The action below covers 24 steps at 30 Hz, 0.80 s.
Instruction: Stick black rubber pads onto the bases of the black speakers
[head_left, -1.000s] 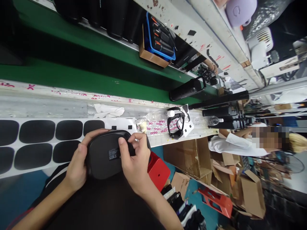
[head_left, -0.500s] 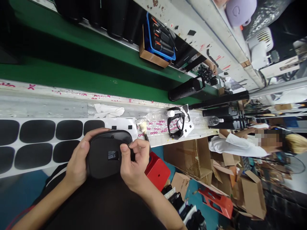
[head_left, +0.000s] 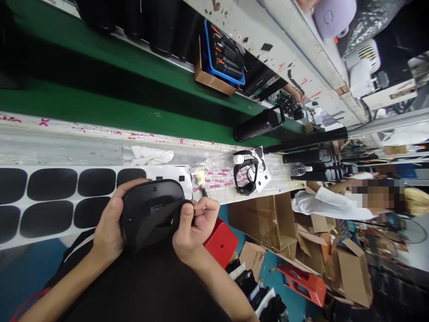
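We hold a rounded, matte-black plastic housing [head_left: 150, 210] in both hands, over the end of a long white backing sheet [head_left: 134, 174] printed with rows of black rounded pads. Our left hand [head_left: 109, 228] curls around the housing's left side, its fingers wrapped along the far edge and its thumb pressed on the face. Our right hand [head_left: 196, 230] is nearly closed, with thumb and fingers pinching the end of a thin, flexible black strip [head_left: 157, 226] that lies diagonally across the housing; what the strip is made of is hard to tell. A small printed label [head_left: 156, 209] shows just above it. Just beyond the housing, on the pale bench [head_left: 67, 147], a small brush with pale bristles [head_left: 200, 177] lies beside a clear plastic bag printed in pink [head_left: 223, 178]. A black strap loop [head_left: 246, 178] rests on that bag, near a clear plastic bottle [head_left: 221, 162], and a crumpled white tissue [head_left: 152, 154] lies further along. A red plastic stool [head_left: 221, 242] stands just below our right hand, with open cardboard boxes [head_left: 261, 219] beside it. Across a green conveyor belt [head_left: 100, 105], a blue tray of black parts [head_left: 224, 56] sits on a cardboard box. A co-worker in a white sleeve [head_left: 325, 201] stands well apart.
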Available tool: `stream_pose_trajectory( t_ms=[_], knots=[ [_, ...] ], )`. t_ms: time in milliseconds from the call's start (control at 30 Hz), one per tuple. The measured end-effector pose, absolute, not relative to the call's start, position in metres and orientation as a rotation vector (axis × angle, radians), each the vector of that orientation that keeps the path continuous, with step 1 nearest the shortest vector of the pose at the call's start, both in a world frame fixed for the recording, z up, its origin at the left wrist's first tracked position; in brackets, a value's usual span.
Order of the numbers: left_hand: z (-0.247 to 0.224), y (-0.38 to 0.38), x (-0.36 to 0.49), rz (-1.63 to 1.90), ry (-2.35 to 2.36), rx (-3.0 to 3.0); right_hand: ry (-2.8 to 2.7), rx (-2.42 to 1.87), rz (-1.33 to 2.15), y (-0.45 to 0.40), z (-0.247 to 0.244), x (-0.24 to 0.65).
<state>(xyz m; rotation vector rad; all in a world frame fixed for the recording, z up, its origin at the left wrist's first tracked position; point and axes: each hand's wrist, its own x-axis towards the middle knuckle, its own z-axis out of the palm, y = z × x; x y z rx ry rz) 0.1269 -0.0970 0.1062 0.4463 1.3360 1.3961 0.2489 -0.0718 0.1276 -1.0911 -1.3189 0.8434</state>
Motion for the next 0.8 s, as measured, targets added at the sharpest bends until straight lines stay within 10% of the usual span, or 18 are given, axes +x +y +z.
stream_pose_trajectory(
  t_ms=[800],
  knots=[
    [0.108, -0.1, 0.135, 1.468, 1.229, 0.383, -1.569, -1.497, 1.086, -0.061, 0.161, 0.251]
  ],
)
